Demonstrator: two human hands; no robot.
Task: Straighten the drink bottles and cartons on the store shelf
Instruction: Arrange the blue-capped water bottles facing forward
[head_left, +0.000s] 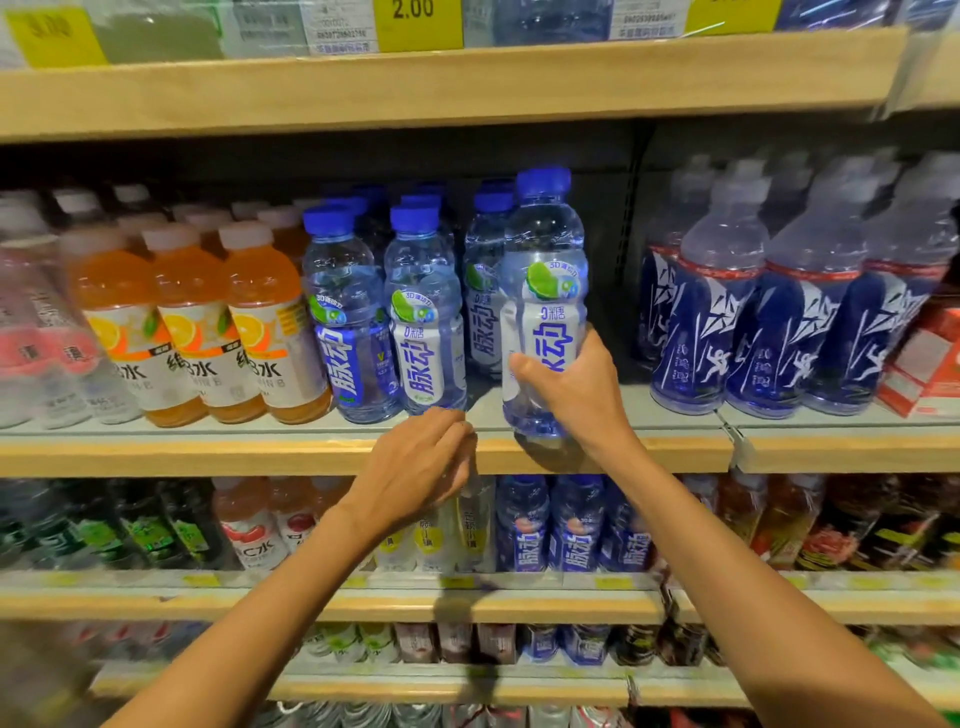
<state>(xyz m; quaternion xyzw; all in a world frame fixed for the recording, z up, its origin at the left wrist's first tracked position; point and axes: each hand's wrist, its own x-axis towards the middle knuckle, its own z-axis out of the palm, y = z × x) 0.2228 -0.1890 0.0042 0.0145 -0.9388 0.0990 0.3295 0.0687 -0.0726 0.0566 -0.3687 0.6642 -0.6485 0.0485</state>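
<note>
My right hand (574, 395) grips a clear blue-capped drink bottle (543, 270) around its lower half and holds it upright, slightly raised, at the front edge of the middle shelf (311, 452). Left of it stand two more blue-capped bottles (426, 312) in the front row, with others behind them. Between that row and the held bottle is a gap on the shelf. My left hand (421, 462) hovers at the shelf lip below that gap, fingers loosely curled, holding nothing.
Orange juice bottles (208, 322) fill the shelf to the left. Dark-blue labelled bottles (779, 322) stand to the right past a dark upright post (628, 234). Red cartons (930, 358) sit at far right. Shelves above and below are packed with more drinks.
</note>
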